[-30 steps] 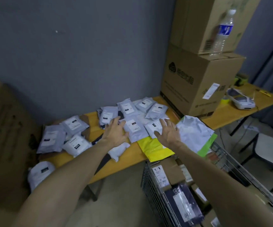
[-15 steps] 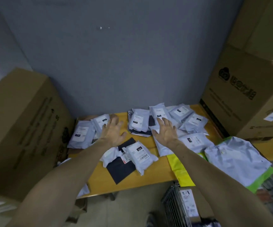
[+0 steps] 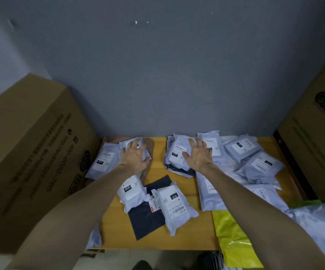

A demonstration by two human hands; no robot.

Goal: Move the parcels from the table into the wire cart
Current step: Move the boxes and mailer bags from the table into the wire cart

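A big cardboard box flanks a yellow table strewn with grey parcels — all lying on the tabletop. The left hand, fingers spread wide, rests on a back-left parcel; the right hand, equally splayed, presses a labelled parcel at back centre.

Tabletop showing orange-yellow. Parcels showing pale grey, carrying white labels with black barcodes. Flat mailer reading black; bag glaring lime-yellow. Carton showing brown, dark print. Wall reading blue-grey.
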